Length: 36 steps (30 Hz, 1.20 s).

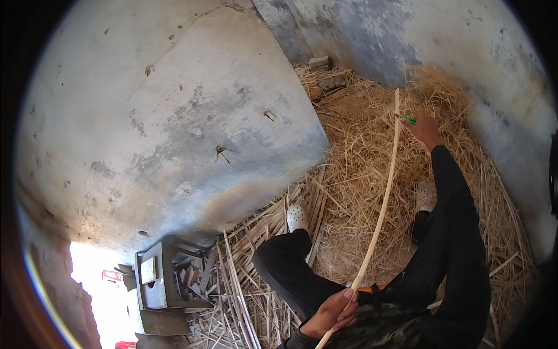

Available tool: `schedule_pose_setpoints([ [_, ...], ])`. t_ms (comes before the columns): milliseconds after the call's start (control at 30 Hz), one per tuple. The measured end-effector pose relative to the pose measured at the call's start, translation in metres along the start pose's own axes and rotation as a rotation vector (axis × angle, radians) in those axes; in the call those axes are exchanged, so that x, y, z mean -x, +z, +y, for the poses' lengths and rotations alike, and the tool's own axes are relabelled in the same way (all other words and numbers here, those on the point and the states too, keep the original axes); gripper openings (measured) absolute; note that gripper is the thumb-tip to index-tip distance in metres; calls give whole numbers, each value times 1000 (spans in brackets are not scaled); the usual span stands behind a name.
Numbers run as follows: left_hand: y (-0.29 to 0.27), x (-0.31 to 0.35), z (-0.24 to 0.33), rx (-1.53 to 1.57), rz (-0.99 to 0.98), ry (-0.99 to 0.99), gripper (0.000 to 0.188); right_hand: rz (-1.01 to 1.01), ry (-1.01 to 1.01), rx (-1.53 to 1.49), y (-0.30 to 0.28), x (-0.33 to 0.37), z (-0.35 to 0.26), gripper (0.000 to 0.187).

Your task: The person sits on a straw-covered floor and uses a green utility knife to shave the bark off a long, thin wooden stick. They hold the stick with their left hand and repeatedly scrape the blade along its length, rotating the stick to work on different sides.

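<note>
A long, pale, peeled strip [381,224], bamboo or cane by its look, runs from my lap up across the straw and bends slightly. Near its lower end my left hand [338,313] has its fingers wrapped round it. Farther out, my right hand [427,131] is closed on a small tool with a green handle [410,120], apparently a knife. Its dark tip meets the strip close to the far end. Most of the handle is hidden in my palm. Something orange [372,288] shows beneath the strip, across my lap.
Straw and shavings [366,157] cover the floor around my legs. A bundle of split sticks [238,291] lies at the left, near a grey metal box [156,276] of scraps. Walls [232,116] stand close on the left and right. Bricks [331,81] sit in the far corner.
</note>
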State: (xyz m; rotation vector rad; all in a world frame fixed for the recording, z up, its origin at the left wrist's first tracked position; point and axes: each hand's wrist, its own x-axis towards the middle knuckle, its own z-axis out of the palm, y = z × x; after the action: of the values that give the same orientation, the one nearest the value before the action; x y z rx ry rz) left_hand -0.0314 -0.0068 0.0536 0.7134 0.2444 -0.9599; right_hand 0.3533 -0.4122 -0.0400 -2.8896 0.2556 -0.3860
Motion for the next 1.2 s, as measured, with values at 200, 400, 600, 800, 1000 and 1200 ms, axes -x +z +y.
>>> schedule_pose_setpoints([
  [200, -5, 7, -2, 29, 17, -31, 28, 18, -74, -16, 13, 13, 19, 66],
  [400, -21, 20, -14, 172, -118, 52, 24, 7, -98, -15, 21, 18, 28, 66],
  [600, -42, 25, -30, 27, 119, -15, 21, 98, -399, -174, 14, 18, 90, 70],
  [800, -24, 21, -15, -3, 81, -79, 21, 102, -334, 204, 14, 8, 141, 67],
  [1000, -65, 79, -15, 158, 4, 451, 26, -10, 101, 137, 23, 36, 214, 69],
  [1200, -8, 13, 18, -104, 58, 94, 28, -14, 281, -211, 17, 36, 86, 73],
])
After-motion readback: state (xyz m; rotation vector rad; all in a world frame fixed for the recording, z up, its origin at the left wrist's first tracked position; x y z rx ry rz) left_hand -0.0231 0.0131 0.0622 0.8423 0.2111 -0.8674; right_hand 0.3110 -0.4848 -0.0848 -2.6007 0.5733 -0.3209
